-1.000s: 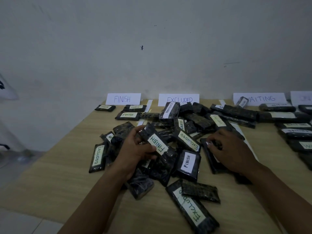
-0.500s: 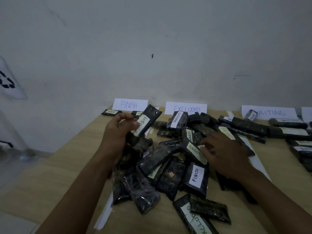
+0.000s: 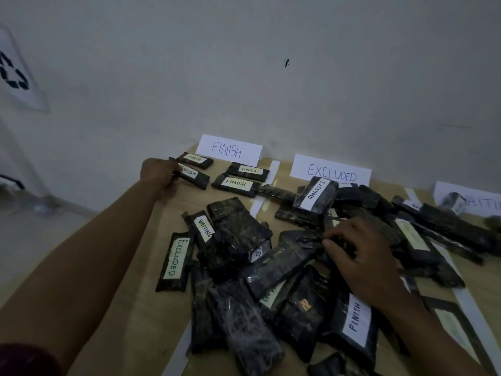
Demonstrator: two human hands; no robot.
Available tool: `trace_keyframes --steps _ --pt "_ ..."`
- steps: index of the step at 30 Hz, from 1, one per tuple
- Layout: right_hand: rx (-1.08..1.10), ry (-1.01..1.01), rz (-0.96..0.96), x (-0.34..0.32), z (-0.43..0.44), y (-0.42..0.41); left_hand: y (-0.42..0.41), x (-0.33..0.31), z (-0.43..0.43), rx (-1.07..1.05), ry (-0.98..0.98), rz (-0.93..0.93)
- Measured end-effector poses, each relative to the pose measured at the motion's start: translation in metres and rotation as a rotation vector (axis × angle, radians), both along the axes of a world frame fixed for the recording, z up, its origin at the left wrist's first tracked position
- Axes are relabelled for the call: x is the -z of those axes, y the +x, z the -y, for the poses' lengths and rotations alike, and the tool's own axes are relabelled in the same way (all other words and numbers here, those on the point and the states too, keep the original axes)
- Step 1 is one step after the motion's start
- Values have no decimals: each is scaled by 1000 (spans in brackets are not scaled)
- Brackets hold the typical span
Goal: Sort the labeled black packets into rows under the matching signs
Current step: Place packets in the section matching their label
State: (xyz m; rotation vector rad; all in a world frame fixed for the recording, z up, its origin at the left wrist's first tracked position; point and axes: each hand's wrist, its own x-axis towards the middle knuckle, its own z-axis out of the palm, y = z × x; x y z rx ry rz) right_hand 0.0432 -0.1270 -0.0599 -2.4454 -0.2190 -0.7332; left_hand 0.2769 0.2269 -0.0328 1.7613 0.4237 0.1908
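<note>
1. Left hand grip clamped on glossy black FINISH-labelled packet, laid on tan tabletop under white paper FINISH sign, joining its row.
2. Right hand curled into unsorted heap; grip unclear.

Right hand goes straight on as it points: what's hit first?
Likely the propped EXCLUDED packet up-left of the right hand; depth is unclear, so flat dark packets before it may come first.
</note>
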Motion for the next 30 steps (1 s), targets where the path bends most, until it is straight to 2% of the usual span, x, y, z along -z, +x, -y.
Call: trace_keyframes --steps 4,8,11,14,21,26,28,30 --pt "3 -11 -1 1 0 1 17 12 0 2 363 -23" --pt "16 -25 2 2 0 1 -1 27 15 -11 730 152" --pt "14 -31 7 3 1 1 -11 38 19 127 881 252" --pt "15 -31 16 3 0 1 -15 43 20 249 1037 258" --pt "21 -40 7 3 -1 0 -11 39 24 369 1163 152" --pt "23 -41 16 4 0 0 -16 41 25 390 1162 125" --pt "18 -44 10 4 0 -1 -18 40 25 381 1096 137" --pt "13 -39 -8 4 1 -1 -26 39 25 317 890 218"
